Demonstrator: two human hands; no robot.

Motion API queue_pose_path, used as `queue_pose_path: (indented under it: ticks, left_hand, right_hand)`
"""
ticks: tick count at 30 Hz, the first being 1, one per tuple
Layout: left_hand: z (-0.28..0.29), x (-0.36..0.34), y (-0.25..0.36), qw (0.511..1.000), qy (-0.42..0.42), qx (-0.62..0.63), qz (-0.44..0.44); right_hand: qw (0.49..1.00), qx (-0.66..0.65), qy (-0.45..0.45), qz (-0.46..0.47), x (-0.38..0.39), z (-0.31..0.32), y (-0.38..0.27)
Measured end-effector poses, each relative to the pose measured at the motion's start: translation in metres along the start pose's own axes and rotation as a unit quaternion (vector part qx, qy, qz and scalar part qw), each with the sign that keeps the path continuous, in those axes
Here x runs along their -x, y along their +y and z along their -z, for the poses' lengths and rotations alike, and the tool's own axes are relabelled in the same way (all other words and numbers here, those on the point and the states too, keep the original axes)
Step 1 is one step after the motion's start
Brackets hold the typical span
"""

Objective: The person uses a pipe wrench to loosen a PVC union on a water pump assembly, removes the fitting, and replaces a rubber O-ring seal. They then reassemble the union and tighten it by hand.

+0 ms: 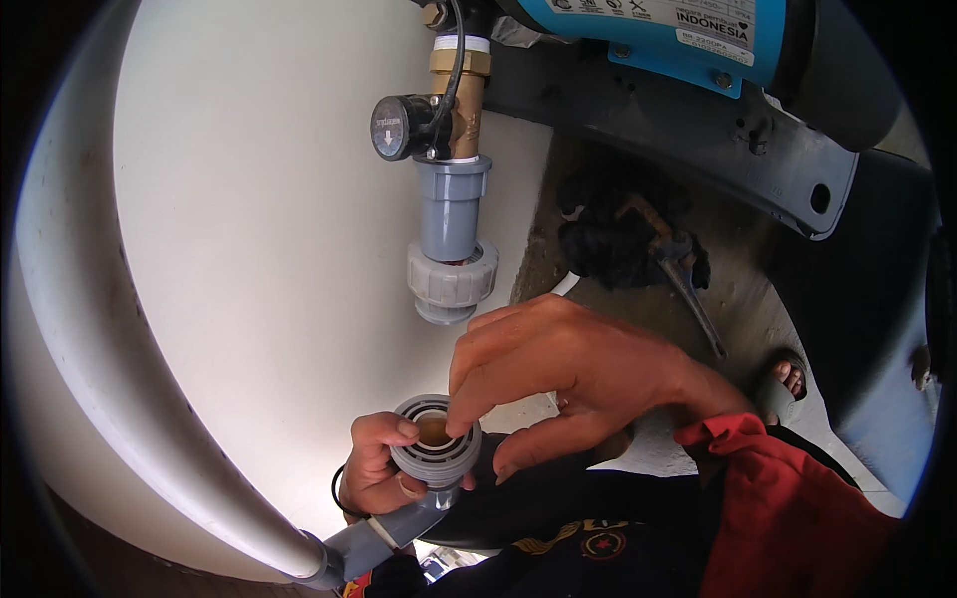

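My left hand point(371, 458) grips a grey threaded pipe fitting point(436, 460) on a grey elbow pipe point(414, 518), its thumb on the rim of the open mouth. My right hand point(563, 384) is over the fitting, forefinger at the inner ring, thumb held apart and nothing visible in its grasp. Straight above hangs a grey ribbed union nut point(451, 279) under a grey socket point(449, 209), joined to a brass valve point(465, 130) with a round black switch point(399, 127) and cable.
A white curved wall point(249, 249) fills the left, with a pale pipe point(80, 299) along it. A blue pump point(638, 25) sits on a dark bracket point(797, 184) above. A rusty wrench point(678, 269) lies on black cloth. A sandalled foot point(786, 384) shows at right.
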State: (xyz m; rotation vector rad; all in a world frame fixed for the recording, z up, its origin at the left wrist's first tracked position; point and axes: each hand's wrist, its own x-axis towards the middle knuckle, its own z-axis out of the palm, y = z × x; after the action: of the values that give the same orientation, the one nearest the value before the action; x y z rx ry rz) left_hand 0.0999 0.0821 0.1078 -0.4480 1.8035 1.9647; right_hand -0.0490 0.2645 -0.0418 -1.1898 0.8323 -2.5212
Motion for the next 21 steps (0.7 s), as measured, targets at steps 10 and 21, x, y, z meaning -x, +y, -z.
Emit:
queue_pose_path:
  ticks: [10,21]
  left_hand:
    - [0.006,-0.005,-0.001,0.997,-0.040,-0.033,-0.052]
    - [0.021,-0.038,0.016,0.991,-0.056,-0.042,0.112]
  right_hand:
    - [0.992,0.100,0.051,0.054,0.017,-0.016,0.024]
    - [0.964,0.227,0.135,0.028,0.021,-0.005,0.029]
